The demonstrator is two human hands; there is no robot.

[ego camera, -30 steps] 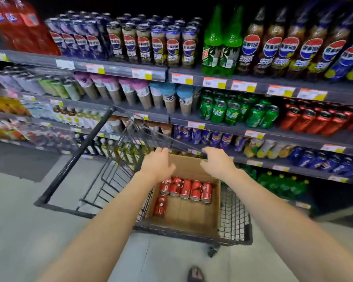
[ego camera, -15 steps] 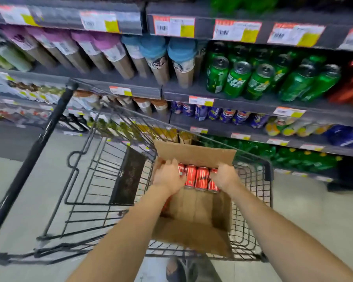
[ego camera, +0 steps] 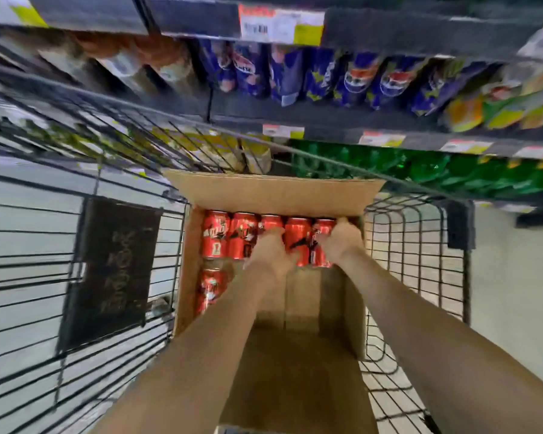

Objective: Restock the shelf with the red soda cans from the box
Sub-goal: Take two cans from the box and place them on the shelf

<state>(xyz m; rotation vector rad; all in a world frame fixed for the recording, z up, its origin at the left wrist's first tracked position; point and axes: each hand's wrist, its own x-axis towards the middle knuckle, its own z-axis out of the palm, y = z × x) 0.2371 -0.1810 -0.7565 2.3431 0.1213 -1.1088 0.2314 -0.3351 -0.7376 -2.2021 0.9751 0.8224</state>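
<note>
Box: cardboard box, open, sitting in a wire cart, centre of frame; near half bare.
Cans: red soda cans lying on their sides at the far end of the box, five in a row touching side by side.
Extra can: one lone can against the left wall, just below the row. Six counted.
Left hand: left hand lies on the third can, fingers bent down over it, thumb toward the fourth. Blurred, but reads as wrapped round the can.
Right hand: right hand at the row's right end, fingers hooked over the far end of the fifth can, thumb across its side, gripping it.
In the way: the box's raised far flap and the cart's wire front stand between the cans and the shelf. Both forearms cross the box.
Cart, left: one black panel against the wires.
Shelf, upper frame: blue packages, blurred, count unclear.
Shelf, right middle: green bottles under the lower rail, blurred.
Price labels: one large price label on the top rail; at least three on the lower rail.
</note>
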